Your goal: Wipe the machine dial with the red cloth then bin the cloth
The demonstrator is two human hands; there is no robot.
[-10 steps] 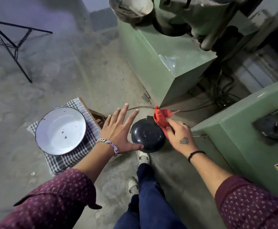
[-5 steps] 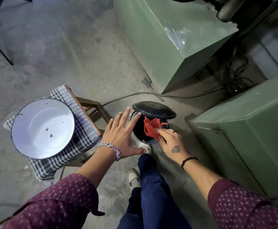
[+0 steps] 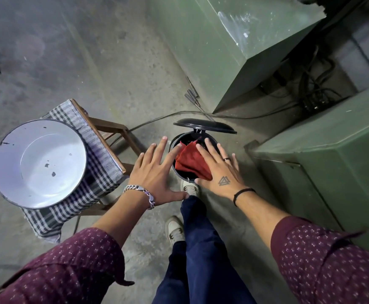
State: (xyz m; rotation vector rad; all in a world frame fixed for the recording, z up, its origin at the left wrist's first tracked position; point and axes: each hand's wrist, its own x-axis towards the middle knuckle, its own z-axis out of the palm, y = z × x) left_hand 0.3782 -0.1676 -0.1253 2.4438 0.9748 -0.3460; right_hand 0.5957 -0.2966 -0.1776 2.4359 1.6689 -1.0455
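Note:
A small black pedal bin (image 3: pixel 173 143) stands on the floor with its lid (image 3: pixel 204 126) tipped up at the back. The red cloth (image 3: pixel 190 162) lies in the bin's mouth, partly under my right hand (image 3: pixel 219 170), whose fingers are spread flat above it. My left hand (image 3: pixel 156 175) hovers open beside the bin's left rim, one fingertip over the rim. My shoe (image 3: pixel 189 187) presses at the bin's foot. The machine dial is out of view.
A white enamel basin (image 3: pixel 38 162) sits on a checked cloth over a wooden stool (image 3: pixel 113 130) at the left. Green machine housings (image 3: pixel 223 47) (image 3: pixel 332 163) stand behind and to the right, with cables (image 3: pixel 157 120) on the concrete floor.
The bin lid went from closed to open. My right hand carried the cloth down over the bin, then opened and let it go into the mouth. The view tilted downward.

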